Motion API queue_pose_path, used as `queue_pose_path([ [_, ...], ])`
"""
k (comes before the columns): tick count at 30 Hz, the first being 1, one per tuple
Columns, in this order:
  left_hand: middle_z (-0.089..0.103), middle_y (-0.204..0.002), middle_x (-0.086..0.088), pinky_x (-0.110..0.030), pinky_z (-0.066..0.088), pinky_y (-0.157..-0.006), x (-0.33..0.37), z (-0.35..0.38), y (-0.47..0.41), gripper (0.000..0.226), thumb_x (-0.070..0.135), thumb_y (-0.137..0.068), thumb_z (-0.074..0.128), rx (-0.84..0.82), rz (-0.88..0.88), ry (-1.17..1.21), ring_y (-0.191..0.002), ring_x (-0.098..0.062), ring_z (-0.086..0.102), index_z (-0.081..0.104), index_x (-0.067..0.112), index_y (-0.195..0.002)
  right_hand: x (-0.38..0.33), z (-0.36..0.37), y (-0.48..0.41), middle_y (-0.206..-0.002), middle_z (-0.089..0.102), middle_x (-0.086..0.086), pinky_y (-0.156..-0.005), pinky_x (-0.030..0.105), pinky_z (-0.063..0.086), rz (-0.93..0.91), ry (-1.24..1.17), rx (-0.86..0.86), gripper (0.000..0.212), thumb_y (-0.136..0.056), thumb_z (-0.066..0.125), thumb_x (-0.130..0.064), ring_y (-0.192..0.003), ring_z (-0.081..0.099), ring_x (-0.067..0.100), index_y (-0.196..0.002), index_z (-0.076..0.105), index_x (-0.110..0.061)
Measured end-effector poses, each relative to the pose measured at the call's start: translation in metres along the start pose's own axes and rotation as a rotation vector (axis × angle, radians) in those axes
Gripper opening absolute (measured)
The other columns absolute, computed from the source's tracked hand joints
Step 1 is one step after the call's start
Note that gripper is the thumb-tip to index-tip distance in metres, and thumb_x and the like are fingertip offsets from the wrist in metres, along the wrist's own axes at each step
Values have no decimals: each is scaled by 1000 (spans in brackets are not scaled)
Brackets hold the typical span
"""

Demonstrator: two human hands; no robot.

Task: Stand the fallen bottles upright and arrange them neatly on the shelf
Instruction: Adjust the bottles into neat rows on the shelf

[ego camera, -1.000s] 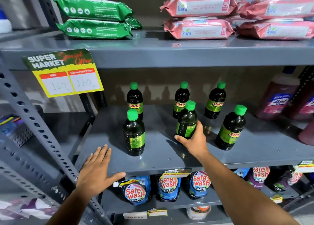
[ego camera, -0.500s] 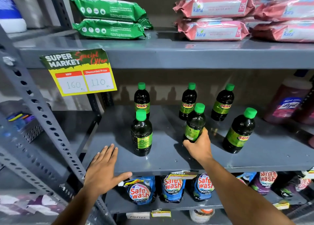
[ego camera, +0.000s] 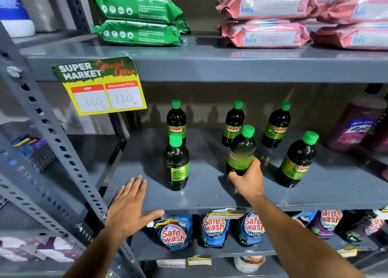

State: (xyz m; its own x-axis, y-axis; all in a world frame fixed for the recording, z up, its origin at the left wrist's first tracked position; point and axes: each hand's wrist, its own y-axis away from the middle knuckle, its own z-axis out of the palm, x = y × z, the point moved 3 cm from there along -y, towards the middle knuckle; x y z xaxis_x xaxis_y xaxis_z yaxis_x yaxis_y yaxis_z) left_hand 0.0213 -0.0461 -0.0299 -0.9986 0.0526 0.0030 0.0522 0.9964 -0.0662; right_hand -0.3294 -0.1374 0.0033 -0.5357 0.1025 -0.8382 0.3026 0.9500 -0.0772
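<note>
Several dark bottles with green caps and green SUNNY labels stand upright on the grey middle shelf [ego camera: 210,202]. My right hand [ego camera: 248,179] grips the base of the front middle bottle [ego camera: 241,149], which looks blurred. A front left bottle [ego camera: 176,162] and a front right bottle [ego camera: 297,160] stand beside it. Three more stand behind: back left bottle [ego camera: 176,121], back middle bottle [ego camera: 233,123], back right bottle [ego camera: 276,126]. My left hand [ego camera: 131,206] rests flat, fingers spread, on the shelf's front left edge.
A yellow price card [ego camera: 100,86] hangs from the upper shelf, which holds green packs [ego camera: 138,19] and pink wipe packs [ego camera: 266,19]. Reddish bottles [ego camera: 357,124] stand at the right. Safe wash pouches [ego camera: 174,233] fill the shelf below. A perforated steel upright [ego camera: 52,130] runs diagonally at left.
My right hand has turned the front middle bottle slightly while still gripping its base; its label now faces more sideways. The view has shifted left. My left hand stays flat on the shelf edge.
</note>
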Motion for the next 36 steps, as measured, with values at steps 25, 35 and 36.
queue_pose_path([
  [25,-3,-159,-7,-39,2,-116,1,-1,0,120,97,-66,6,4,-4,-16,-144,-21,-5,5,11,-150,6,0,7,-96,59,-1,-71,30,43,-44,33,-15,59,-60,87,-17,-83,57,18,-102,46,-24],
  [35,-4,-158,-7,-40,3,-116,2,-5,1,123,98,-64,7,-14,-7,37,-144,-22,-6,5,11,-150,-4,-3,48,-136,43,18,-104,54,32,-182,134,287,120,-51,90,-53,-129,35,32,-143,30,-6],
  [36,-3,-159,-8,-40,3,-116,2,-5,2,123,99,-64,7,-16,-11,46,-144,-23,-6,5,11,-150,-10,2,59,-130,45,16,-100,52,31,-277,137,270,112,-52,87,-56,-123,35,28,-140,35,-8],
])
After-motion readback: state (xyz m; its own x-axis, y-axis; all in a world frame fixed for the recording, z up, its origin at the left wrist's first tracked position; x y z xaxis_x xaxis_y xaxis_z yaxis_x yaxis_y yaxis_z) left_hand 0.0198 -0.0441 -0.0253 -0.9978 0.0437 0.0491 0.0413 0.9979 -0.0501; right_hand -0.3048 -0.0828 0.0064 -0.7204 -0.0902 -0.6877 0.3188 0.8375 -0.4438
